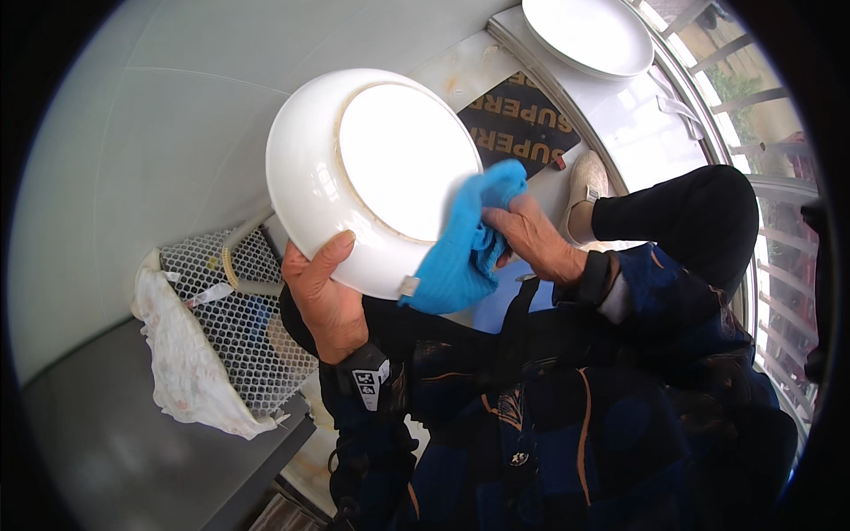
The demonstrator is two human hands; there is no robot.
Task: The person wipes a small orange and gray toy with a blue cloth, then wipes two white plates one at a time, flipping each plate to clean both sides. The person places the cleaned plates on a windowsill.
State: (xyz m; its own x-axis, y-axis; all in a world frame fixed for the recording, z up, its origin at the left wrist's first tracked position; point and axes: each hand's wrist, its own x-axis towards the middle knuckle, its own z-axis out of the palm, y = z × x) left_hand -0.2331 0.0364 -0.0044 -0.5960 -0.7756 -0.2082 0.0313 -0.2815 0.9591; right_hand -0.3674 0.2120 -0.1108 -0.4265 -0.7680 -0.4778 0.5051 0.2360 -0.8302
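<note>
My left hand [327,299] grips the near rim of a large white glazed bowl [305,172], thumb on its outer side. The bowl is tilted so its underside and unglazed foot ring show; its inside is hidden. A bright blue cloth [458,259] with a small pale tag is bunched in my right hand [538,239]. The cloth lies against the right side of the bowl, over part of its wall and base edge. Some fingers of my right hand are hidden behind the cloth.
White plates [591,36] lie stacked on the window ledge [637,113] beside a barred window. A dark printed mat [524,126] is on the floor near my foot. To the left, a mesh-covered chair [246,332] with white fabric stands by a grey surface [153,438].
</note>
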